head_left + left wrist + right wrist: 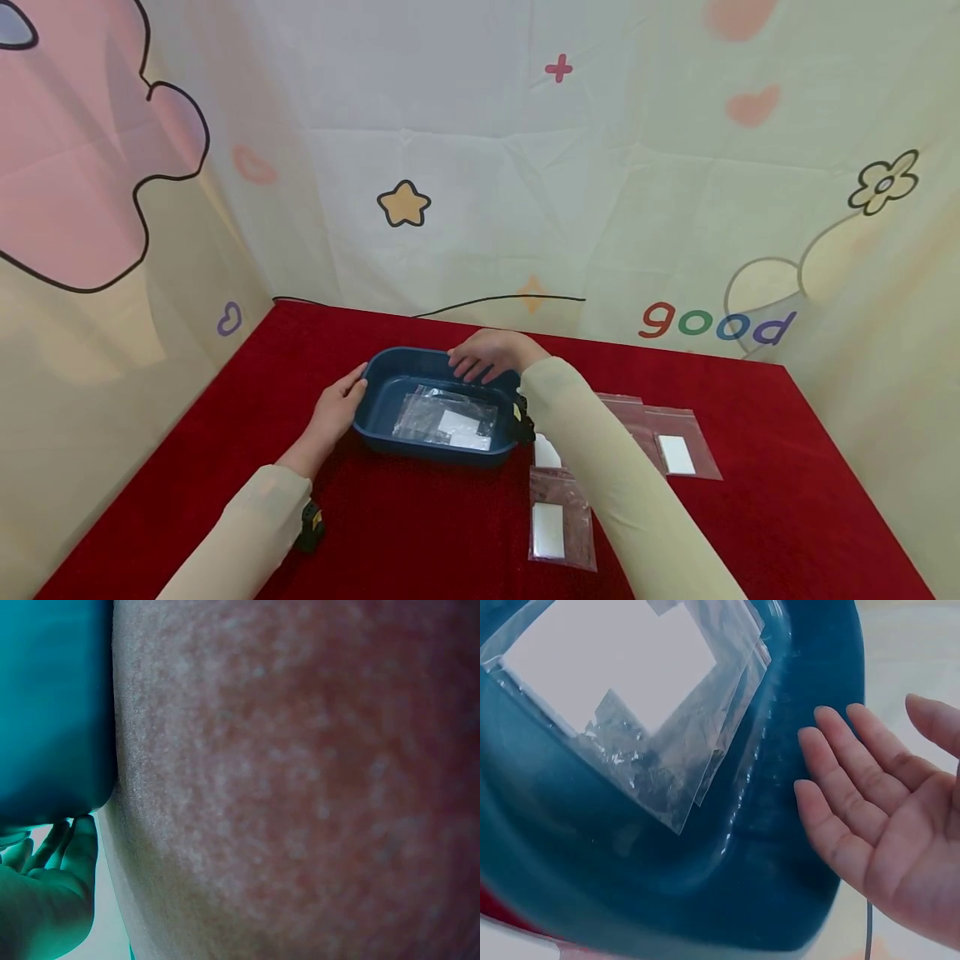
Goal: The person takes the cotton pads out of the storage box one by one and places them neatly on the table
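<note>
Pale sleeves (626, 475) lie nearest the camera. Beside the right one, short of the right fingers, rests a clear bag (579, 533) with a white card (548, 531). The left hand (335, 410) grips the side of a blue basin (435, 452); bags (420, 419) lie inside, between both hands' fingers. The right hand (495, 354), fingers loosely extended, hovers at the far rim. Beyond them hangs a curtain (480, 100).

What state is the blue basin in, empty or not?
Not empty: the blue basin holds clear plastic bags with white pieces lying on its floor.
</note>
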A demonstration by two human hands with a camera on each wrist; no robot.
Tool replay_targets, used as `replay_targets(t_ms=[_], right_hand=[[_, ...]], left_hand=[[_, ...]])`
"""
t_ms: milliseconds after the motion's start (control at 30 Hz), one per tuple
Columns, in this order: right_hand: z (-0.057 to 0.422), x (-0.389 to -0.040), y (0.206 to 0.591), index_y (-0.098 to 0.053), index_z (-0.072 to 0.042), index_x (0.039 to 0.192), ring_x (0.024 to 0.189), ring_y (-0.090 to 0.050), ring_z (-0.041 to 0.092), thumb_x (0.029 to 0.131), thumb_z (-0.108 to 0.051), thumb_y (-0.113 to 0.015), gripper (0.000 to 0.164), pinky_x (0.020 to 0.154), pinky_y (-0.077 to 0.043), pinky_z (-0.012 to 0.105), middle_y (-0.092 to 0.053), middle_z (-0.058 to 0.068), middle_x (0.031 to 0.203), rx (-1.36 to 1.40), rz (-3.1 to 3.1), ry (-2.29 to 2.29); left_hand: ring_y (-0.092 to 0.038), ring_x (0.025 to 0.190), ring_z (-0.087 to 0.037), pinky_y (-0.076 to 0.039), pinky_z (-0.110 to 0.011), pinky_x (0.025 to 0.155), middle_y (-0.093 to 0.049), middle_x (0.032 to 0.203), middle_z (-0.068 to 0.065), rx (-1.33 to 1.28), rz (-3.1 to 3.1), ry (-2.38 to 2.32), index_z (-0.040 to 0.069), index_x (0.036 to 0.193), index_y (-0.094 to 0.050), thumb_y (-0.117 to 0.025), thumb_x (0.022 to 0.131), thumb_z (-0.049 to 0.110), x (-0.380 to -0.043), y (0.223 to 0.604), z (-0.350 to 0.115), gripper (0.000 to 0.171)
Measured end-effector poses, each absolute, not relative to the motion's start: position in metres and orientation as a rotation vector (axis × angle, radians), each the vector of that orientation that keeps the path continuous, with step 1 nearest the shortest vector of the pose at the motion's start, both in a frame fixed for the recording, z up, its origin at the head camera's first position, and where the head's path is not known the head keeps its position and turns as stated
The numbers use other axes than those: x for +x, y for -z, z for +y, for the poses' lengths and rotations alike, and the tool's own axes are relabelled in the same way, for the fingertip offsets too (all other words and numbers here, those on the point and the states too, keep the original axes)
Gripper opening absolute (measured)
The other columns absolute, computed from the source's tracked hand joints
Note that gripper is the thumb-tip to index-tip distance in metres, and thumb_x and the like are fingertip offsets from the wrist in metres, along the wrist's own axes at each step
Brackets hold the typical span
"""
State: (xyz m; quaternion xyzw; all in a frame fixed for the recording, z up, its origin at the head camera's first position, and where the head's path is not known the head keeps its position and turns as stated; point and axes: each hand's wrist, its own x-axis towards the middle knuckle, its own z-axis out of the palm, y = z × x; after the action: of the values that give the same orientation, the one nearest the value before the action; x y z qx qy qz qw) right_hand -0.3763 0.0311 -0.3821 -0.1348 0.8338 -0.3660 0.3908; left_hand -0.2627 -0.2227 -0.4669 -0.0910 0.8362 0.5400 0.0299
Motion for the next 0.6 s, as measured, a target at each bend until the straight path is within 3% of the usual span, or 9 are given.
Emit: replay_targets(t_ms=[600], right_hand=[[0.013, -0.373, 0.392, -0.056, -0.005, 0.146, 0.139, -0.055, 0.033, 0.108, -0.025, -0.048, 0.043, 0.121, -0.042, 0.050, -0.060, 0.016, 0.147, -0.279, 2.053, 0.828]], left_hand=[[-0.024, 0.158, -0.040, -0.030, -0.057, 0.126, -0.027, 0.169, -0.021, -0.293, 2.579, -1.675, 0.010, 0.162, -0.030, -0.038, 0.112, 0.021, -0.263, 0.467, -0.223, 0.052]])
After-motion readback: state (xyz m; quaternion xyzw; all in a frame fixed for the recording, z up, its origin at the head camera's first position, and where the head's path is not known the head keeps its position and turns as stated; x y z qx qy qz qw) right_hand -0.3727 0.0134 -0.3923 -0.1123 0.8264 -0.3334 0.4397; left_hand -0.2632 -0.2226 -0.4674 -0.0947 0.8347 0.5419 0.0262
